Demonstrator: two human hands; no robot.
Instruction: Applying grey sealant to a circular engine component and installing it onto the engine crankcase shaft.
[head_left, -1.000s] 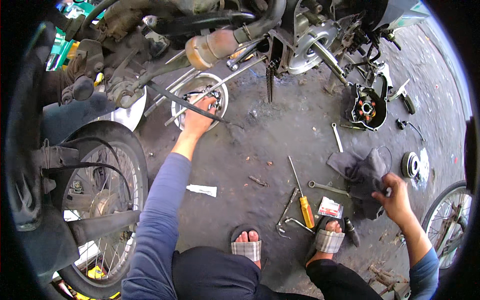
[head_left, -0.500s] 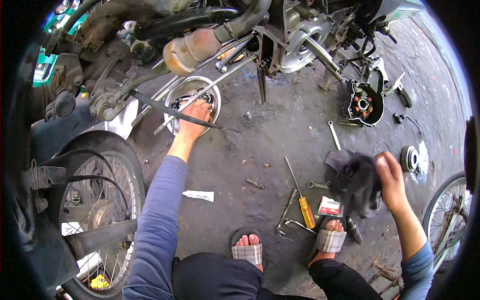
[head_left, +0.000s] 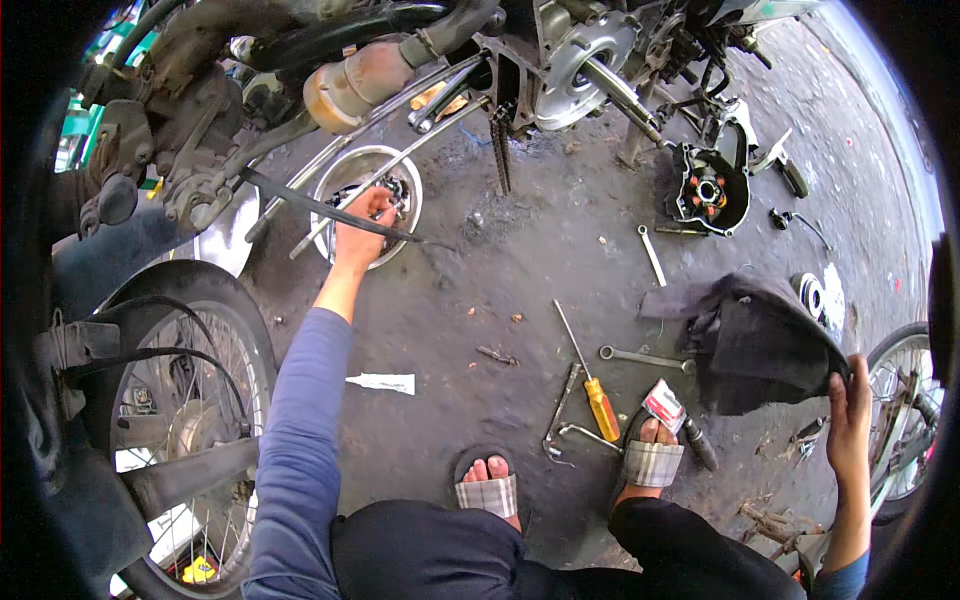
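My left hand point(head_left: 360, 228) reaches into a round metal bowl point(head_left: 413, 182) at the upper left. Its fingers are curled among small dark and shiny metal parts point(head_left: 400, 190); what they grip is too small to make out. A black rubber hose point(head_left: 300, 200) crosses above the bowl near my wrist. On the right, my right hand point(head_left: 848, 415) pinches the near right corner of a black cloth point(head_left: 765, 345). The cloth is stretched out, its far left part lying over the ground.
Above hangs a partly dismantled motorcycle engine with a metal disc and shaft point(head_left: 615, 85). Near my feet lie a yellow-handled screwdriver point(head_left: 602, 408), wrenches point(head_left: 650, 357), a red-and-white packet point(head_left: 664, 403) and a white tube point(head_left: 388, 383). An open engine cover point(head_left: 712, 190) sits farther right; a wheel point(head_left: 190, 390) stands left.
My right hand has moved right and nearer, pulling the bunched cloth out wide. The packet has tilted onto my right foot. My left hand stays in the bowl, its fingers shifted slightly.
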